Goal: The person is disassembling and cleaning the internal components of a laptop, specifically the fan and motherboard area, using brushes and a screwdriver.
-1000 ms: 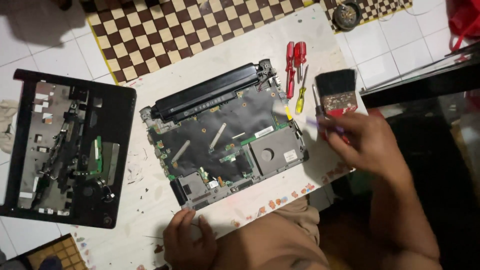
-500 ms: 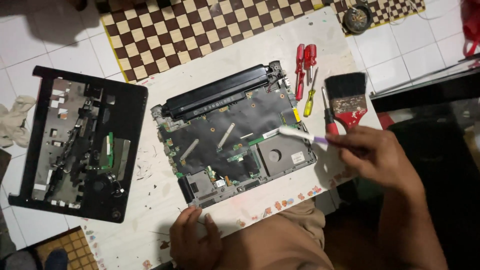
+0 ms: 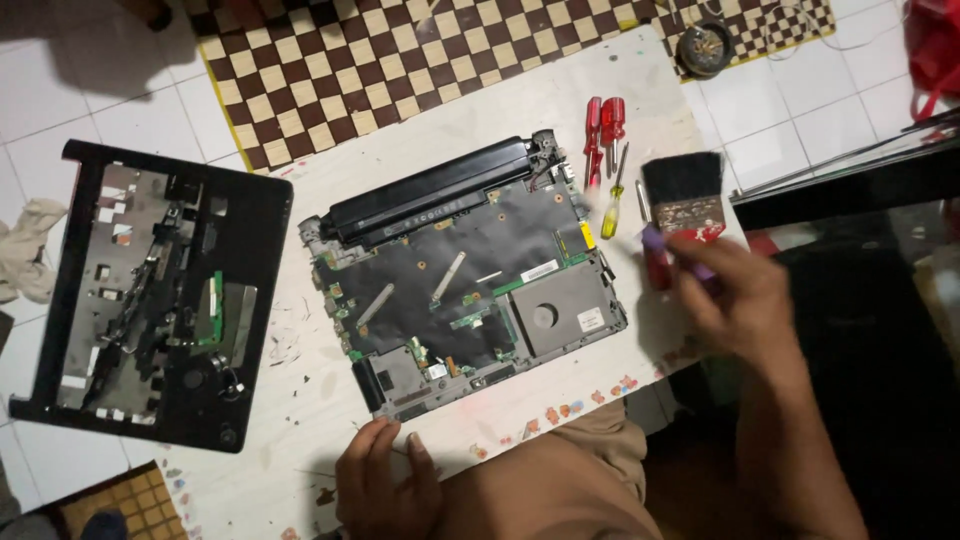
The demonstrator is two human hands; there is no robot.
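Cleaning step | right hand (image 3: pixel 735 300) gripping purple-handled tool (image 3: pixel 672 252) at 3 o'clock beside paintbrush (image 3: pixel 684 192) | left hand (image 3: pixel 385 490) flat, empty, 6 o'clock | laptop base (image 3: pixel 465 275) centre | next likely: steady aim at board

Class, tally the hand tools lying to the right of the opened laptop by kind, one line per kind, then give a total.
Red-handled screwdrivers: 2
Yellow-handled screwdriver: 1
Black-bristled paintbrush: 1
Purple-handled tool in the right hand, blurred: 1
Total: 5
A further red handle beside the brush is too hidden to count.
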